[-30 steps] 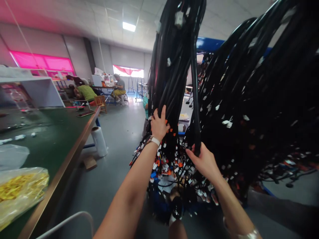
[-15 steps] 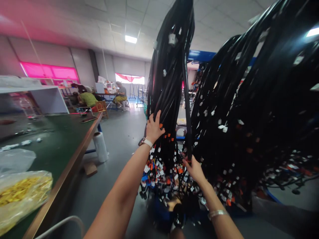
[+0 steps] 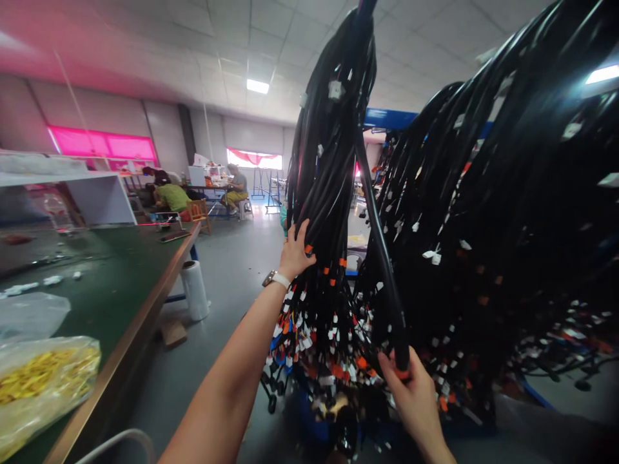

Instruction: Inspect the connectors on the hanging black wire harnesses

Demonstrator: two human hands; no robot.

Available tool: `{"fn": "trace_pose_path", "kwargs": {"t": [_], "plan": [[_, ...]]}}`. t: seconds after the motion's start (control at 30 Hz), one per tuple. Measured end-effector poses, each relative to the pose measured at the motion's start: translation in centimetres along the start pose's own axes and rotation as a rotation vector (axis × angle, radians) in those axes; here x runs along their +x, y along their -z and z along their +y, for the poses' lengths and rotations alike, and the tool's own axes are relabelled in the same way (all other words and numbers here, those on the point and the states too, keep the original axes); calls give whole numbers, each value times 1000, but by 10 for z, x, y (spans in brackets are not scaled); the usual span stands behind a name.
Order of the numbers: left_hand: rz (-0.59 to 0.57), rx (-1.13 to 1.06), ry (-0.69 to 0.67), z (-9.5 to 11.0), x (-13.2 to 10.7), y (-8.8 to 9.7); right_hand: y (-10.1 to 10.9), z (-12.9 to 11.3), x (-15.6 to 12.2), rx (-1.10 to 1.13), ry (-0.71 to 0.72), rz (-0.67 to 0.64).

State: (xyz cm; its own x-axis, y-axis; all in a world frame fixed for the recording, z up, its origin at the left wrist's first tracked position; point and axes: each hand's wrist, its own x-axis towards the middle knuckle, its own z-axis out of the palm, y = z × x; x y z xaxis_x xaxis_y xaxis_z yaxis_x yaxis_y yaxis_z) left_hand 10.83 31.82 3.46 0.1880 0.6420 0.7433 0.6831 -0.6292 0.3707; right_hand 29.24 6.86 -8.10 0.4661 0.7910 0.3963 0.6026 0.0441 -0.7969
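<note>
A thick bundle of black wire harnesses [image 3: 329,174] hangs from above in front of me, its lower ends fanning out into many small white, orange and blue connectors. My left hand [image 3: 296,254] rests against the bundle's left side, fingers spread over the cables beside an orange tag. Lower and to the right, my right hand [image 3: 411,380] is closed round the end of one black wire harness [image 3: 382,245], near an orange band. That harness slants away from the bundle, its upper part still among the others.
More black harnesses [image 3: 522,212] hang at the right from a blue rack [image 3: 389,118]. At the left stands a green-topped table [image 3: 130,264] with a bag of yellow parts [image 3: 43,380]. A plastic-wrapped roll [image 3: 195,290] is beside it. People sit working farther back.
My right hand has moved right and toward me, pulling the single harness end outward from the bundle. My left hand stays on the bundle, nearly unmoved.
</note>
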Motion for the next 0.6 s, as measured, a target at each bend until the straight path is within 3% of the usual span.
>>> {"fn": "trace_pose_path", "kwargs": {"t": [0.1,0.2,0.27,0.37,0.5,0.6], "plan": [[-7,11,8,3,-1,0,-26,33,18,206,-2,-61],[-23,19,20,6,-3,-1,-50,57,33,174,-18,-152],[-20,27,21,7,-3,-1,-55,59,32,142,-12,-162],[-6,33,8,6,-3,-3,-41,49,10,148,-13,-143],[-9,23,13,2,-1,-4,-5,44,-24,241,-79,-59],[-30,26,36,2,0,-3,17,43,-28,288,-126,89]]}}
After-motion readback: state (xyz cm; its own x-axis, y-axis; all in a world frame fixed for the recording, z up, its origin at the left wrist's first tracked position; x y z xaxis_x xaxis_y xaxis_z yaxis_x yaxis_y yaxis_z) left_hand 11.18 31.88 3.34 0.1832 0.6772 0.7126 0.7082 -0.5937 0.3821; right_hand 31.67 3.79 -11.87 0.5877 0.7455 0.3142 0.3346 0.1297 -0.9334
